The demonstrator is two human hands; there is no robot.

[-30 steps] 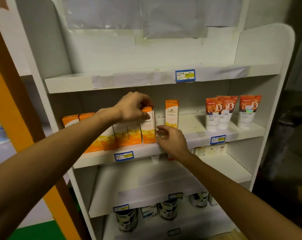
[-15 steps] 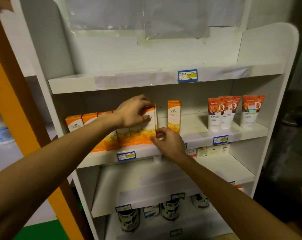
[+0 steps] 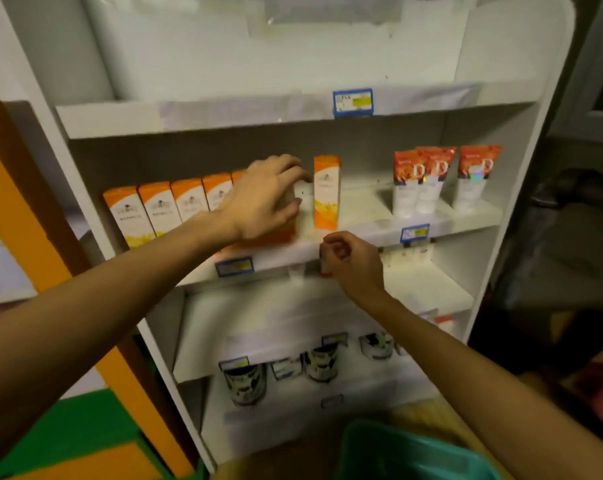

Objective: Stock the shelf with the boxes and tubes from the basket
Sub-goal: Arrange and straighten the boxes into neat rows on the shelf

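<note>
Though blurred, boxes [image 3: 175,209] under left hand [image 3: 262,199].

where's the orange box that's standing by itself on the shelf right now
In the head view, the lone orange box stands upright mid-shelf, just right of the left hand and the box row, with the three tubes further right.

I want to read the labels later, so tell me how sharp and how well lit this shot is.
Head view: dim, greenish light; motion blur smears the left hand, the right hand and the cans lower down. Print on the boxes and tubes is unreadable beyond a large D. The wide lens bows the shelf edges, and the right side falls into shadow.
</note>
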